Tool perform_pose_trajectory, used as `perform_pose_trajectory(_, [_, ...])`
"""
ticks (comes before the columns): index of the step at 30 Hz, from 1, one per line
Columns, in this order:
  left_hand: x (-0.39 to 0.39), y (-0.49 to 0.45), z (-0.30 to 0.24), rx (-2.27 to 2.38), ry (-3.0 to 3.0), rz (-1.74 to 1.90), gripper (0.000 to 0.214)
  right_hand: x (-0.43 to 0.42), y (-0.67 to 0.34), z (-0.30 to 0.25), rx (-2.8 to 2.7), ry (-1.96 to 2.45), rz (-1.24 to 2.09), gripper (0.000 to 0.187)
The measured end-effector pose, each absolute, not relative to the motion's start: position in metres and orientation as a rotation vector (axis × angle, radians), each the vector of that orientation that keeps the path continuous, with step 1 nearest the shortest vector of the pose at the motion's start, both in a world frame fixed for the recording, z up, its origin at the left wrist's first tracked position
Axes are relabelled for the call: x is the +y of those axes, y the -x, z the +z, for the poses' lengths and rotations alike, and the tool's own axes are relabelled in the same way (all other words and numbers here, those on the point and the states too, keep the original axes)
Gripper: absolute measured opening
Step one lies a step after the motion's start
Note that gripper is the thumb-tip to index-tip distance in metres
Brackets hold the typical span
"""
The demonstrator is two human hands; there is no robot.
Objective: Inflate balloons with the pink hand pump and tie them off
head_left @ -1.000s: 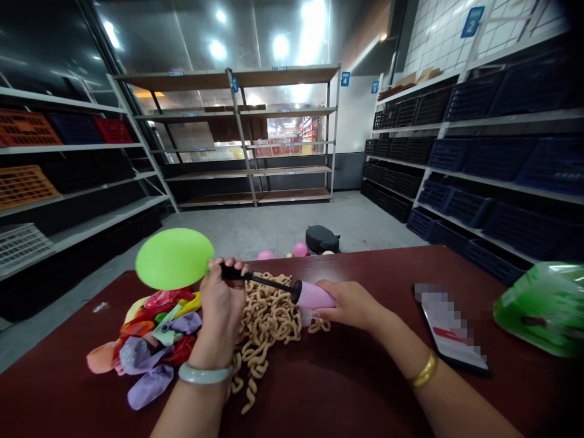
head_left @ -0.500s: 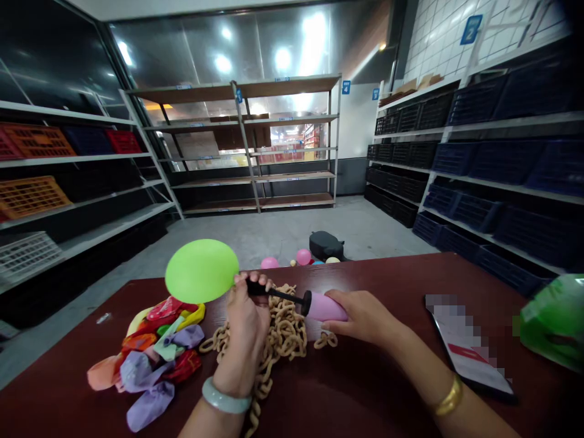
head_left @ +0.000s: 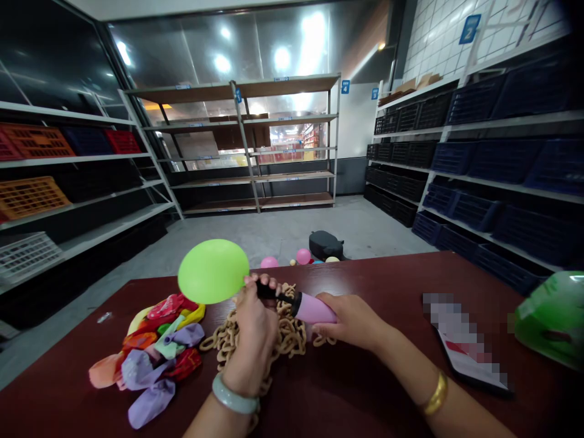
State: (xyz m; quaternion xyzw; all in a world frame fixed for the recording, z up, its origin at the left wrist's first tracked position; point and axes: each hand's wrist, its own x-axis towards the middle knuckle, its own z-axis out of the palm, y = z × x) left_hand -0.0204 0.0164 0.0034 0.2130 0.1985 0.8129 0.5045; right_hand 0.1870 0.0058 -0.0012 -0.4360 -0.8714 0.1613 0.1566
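Note:
A light green balloon is part inflated and sits on the black nozzle end of a hand pump. My left hand is closed round that nozzle end and the balloon's neck. My right hand grips the pump's pink barrel, close to the left hand. Both hands hover over a heap of tan chain links on the dark red table. A pile of limp balloons in several colours lies left of my left hand.
A phone lies on the table to the right, with a green plastic bag at the right edge. On the floor beyond the table sit a black bag and small inflated balloons. Shelving with crates lines both sides.
The pink barrel has slid left toward my left hand, so less black rod shows. The green balloon and both hands sit further right in view.

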Motion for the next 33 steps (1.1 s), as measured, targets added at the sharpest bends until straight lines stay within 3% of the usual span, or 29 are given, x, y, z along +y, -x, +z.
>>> perform_pose_trajectory(9, [0.028, 0.098, 0.022, 0.425, -0.485, 2.096, 0.023, 0.013, -0.204, 0.004, -2.538, 1.233, 0.425, 0.047])
perform_pose_trajectory(25, [0.001, -0.012, -0.002, 0.459, -0.537, 1.954, 0.022, 0.006, -0.193, -0.002, -2.525, 1.260, 0.387, 0.051])
perform_pose_trajectory(33, [0.006, 0.006, 0.001, 0.489, -0.527, 1.949, 0.022, 0.005, -0.188, -0.002, -2.503, 1.228, 0.512, 0.050])
